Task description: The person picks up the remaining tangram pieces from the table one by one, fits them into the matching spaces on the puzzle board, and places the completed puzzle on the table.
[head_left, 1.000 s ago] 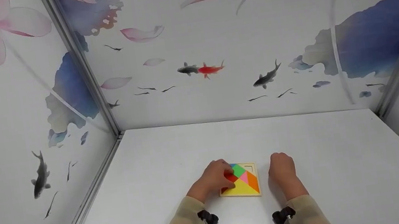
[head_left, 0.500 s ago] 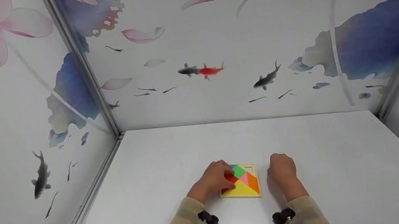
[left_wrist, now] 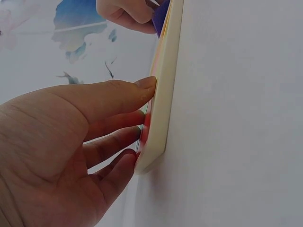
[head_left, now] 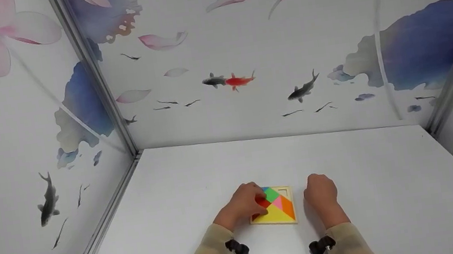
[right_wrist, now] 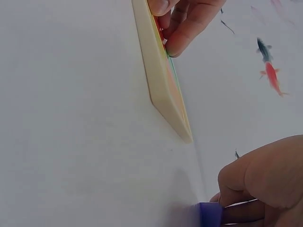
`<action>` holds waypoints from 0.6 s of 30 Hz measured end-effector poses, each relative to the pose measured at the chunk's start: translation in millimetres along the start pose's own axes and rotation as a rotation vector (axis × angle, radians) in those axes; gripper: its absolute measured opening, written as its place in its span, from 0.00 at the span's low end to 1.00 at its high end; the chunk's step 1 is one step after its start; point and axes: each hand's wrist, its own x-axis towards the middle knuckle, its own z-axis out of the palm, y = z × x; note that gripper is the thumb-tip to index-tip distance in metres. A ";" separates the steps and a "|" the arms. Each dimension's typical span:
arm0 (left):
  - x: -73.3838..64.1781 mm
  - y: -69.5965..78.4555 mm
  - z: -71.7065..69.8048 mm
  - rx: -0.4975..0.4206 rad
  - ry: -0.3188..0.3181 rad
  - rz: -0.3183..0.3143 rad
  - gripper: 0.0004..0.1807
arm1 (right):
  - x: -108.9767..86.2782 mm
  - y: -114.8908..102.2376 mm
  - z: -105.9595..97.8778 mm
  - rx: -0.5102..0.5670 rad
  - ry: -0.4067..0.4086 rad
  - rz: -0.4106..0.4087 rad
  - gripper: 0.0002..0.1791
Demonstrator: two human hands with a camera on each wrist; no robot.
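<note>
A square tangram puzzle in a pale wooden frame (head_left: 274,223) lies on the table, its colored pieces set flat inside. My left hand (head_left: 243,200) rests on its left side: the thumb (left_wrist: 147,87) and fingertips touch the top face over the red and yellow pieces, covering part of them. At the frame's far right corner, bare wood (head_left: 283,191) shows in a recess. To the right of the puzzle, apart from it, my right hand (head_left: 320,191) pinches a purple tangram piece (right_wrist: 211,214) close over the table. In the head view that piece is hidden behind the curled fingers.
The white tabletop (head_left: 197,171) spreads around both hands. A back wall (head_left: 190,123) printed with fish and lotus rises behind it, with side walls left and right in metal posts (head_left: 90,75). Black wrist cameras (head_left: 238,249) sit on both sleeves.
</note>
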 end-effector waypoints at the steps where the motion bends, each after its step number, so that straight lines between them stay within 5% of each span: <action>1: 0.3 -0.2 0.3 0.008 0.002 0.009 0.19 | 0.3 0.7 0.6 0.002 0.010 -0.004 0.10; 9: -0.2 1.5 1.8 -0.024 -0.011 -0.056 0.20 | 2.0 4.2 3.7 0.034 0.040 0.014 0.08; 18: 0.4 3.2 0.0 -0.016 -0.012 -0.046 0.19 | 1.8 1.9 -1.1 0.002 -0.009 0.024 0.08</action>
